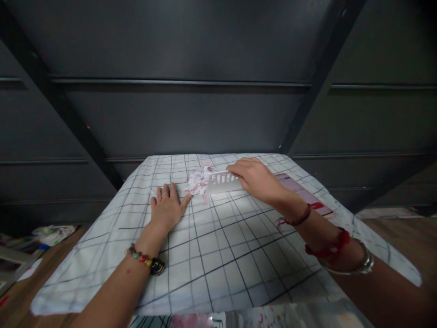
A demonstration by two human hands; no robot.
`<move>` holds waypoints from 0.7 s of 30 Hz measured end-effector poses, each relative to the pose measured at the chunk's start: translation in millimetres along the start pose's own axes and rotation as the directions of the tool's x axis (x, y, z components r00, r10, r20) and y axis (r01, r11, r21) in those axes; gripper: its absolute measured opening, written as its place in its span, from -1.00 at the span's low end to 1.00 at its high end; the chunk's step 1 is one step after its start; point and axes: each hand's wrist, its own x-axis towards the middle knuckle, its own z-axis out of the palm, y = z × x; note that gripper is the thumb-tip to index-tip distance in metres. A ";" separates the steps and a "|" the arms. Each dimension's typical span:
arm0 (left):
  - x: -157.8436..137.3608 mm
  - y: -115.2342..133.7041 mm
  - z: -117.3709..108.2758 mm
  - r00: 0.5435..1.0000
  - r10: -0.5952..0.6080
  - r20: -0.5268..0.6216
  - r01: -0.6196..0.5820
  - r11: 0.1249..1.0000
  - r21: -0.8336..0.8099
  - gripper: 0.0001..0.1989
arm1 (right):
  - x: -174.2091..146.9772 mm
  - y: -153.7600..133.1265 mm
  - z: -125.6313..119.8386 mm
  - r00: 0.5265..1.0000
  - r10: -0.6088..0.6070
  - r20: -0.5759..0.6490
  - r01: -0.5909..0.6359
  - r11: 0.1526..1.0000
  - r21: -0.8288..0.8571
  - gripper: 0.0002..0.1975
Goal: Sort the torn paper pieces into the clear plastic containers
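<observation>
My left hand lies flat on the checked tablecloth, fingers spread, with its thumb by a heap of white and pink paper scraps. In my right hand is a white slotted plastic piece, gripped by its upper right edge. This piece stands tilted on its edge over the cloth, its left end against the scraps. How far it extends behind my fingers is hidden. One small pinkish scrap lies just in front of the heap.
A flat phone or tablet with a lit screen lies beneath and beyond my right forearm. Dark metal panels rise behind the table. Blurred items cross the near edge, and a crumpled cloth-like thing sits low at left.
</observation>
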 end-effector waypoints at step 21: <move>1.7 -6.1 4.8 1.000 -0.001 -0.008 0.001 1.000 -0.009 -0.34 | -10.5 3.1 22.7 0.905 -0.177 -0.387 0.212 0.976 0.049 -0.78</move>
